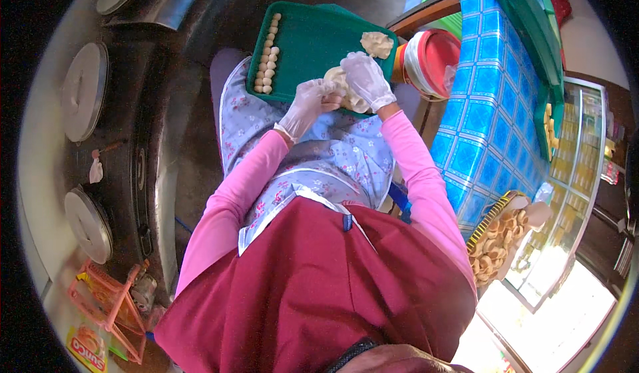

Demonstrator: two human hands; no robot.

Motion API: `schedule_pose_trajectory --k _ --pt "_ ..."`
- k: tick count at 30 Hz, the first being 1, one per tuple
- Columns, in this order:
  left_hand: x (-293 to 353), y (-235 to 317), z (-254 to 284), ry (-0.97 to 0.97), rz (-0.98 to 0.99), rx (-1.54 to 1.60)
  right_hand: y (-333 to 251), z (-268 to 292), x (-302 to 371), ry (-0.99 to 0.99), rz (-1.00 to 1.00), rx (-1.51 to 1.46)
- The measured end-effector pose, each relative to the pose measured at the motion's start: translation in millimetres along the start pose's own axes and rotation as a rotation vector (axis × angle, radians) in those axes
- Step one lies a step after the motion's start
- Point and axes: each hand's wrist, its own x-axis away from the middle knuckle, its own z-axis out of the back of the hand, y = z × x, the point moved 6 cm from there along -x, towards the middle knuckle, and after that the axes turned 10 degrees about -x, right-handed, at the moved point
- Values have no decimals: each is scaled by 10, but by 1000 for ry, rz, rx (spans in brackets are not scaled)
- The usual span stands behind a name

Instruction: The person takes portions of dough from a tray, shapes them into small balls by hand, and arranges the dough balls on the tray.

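grip of the gloved left hand (309,104): fingers bent narrowly together beside the nearer dough (357,102), any piece between them not discernible; the gloved right hand (367,80) lies over that dough, its fingertips too obscured to tell whether they close on it. relative to the green tray (319,46), the nearer dough occupies the near right part, a second dough lump (377,44) the far right corner, and small dough balls (271,65) the left side, while a red-lidded bucket (441,56) stands just right of it.
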Motion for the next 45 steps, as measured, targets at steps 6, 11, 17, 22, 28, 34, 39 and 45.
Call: schedule_pose_trajectory --k 6,11,17,22,28,34,39,45 --pt "-661 -292 -309 -110 187 329 355 -22 255 158 -393 -555" --pt "-803 -404 43 -26 -251 -408 -80 168 588 192 -656 -1682" --pt "-385 -12 -315 5 -537 -358 -368 630 682 274 -664 -2158" --pt "-208 -109 -374 -150 151 570 -179 623 634 462 -444 -1229" --pt "-171 174 -128 -3 -26 559 297 440 300 603 -346 -1116" --pt "-205 297 19 -196 -154 520 1177 48 -129 310 -403 162" --pt "-124 370 143 -29 -181 415 1042 18 -314 256 -290 86" --pt "-185 452 122 -31 -203 430 1086 234 -196 155 -499 -523"
